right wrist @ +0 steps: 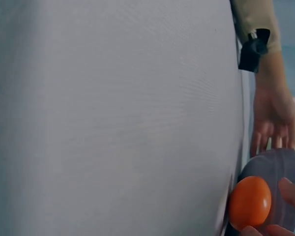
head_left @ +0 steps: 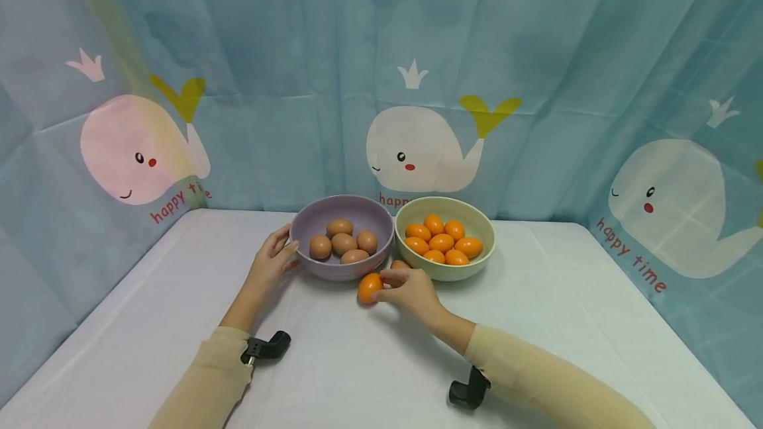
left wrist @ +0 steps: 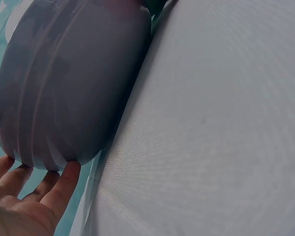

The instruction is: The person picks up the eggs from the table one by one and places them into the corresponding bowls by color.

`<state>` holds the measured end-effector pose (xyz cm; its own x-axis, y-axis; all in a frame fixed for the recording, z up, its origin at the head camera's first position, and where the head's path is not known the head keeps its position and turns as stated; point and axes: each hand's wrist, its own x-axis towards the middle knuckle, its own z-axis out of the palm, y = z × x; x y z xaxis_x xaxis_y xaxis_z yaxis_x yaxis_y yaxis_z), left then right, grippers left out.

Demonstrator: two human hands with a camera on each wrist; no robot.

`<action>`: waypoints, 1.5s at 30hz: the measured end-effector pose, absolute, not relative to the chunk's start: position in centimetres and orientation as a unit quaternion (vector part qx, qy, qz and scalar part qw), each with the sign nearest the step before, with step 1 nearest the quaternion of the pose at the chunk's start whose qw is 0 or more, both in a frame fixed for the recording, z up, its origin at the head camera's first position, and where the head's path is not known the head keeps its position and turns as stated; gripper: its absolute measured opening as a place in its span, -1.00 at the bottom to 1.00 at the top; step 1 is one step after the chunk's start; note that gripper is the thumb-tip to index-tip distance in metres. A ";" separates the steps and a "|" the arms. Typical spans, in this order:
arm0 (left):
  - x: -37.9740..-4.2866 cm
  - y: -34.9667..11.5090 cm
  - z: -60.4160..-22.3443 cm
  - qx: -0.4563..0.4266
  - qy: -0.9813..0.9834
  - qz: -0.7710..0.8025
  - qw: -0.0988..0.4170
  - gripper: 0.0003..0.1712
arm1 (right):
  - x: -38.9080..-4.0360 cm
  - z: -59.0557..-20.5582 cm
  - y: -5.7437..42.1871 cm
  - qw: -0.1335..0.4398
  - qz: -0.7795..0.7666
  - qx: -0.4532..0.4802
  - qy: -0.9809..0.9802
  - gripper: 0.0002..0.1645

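Note:
At the left side of a purple bowl point(head_left: 341, 273), my left hand point(head_left: 269, 263) holds on, thumb by the rim and fingertips against the outer wall point(left wrist: 73, 93). Several brown eggs point(head_left: 344, 243) lie inside that bowl. My right hand point(head_left: 414, 293) pinches a glossy orange egg point(head_left: 370, 288) between thumb and fingers, in front of the purple bowl and low over the table. In the right wrist view the orange egg point(right wrist: 250, 202) overlaps the bowl. Another brown egg point(head_left: 399, 264), partly hidden by my right hand, sits near where the two bowls meet.
A pale green bowl point(head_left: 447, 272) with several orange eggs point(head_left: 442, 243) stands right beside the purple one. White cloth covers the table point(head_left: 334, 363). Behind it hangs a blue whale-print curtain point(head_left: 262, 85). Each sleeve has a black wrist device point(head_left: 271, 345) at the cuff.

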<state>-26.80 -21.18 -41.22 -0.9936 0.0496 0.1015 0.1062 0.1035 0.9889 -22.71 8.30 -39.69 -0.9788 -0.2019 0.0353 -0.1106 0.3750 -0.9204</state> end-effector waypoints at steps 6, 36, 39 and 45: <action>-26.7 -21.2 -41.1 -0.057 -0.742 -0.668 0.021 -0.25 | -22.9 -39.9 7.6 0.046 -0.536 -0.105 0.837 -0.47; -26.7 -21.2 -41.1 -0.055 -0.745 -0.664 0.023 -0.25 | -22.3 -35.8 9.8 0.067 -0.584 -0.053 0.807 -0.50; -26.7 -21.2 -41.1 -0.053 -0.747 -0.662 0.024 -0.25 | -22.5 -34.6 10.5 0.067 -0.595 -0.052 0.799 -0.48; -26.7 -21.3 -41.1 -0.055 -0.747 -0.662 0.025 -0.26 | -23.3 -32.8 12.0 0.054 -0.588 -0.043 0.806 -0.43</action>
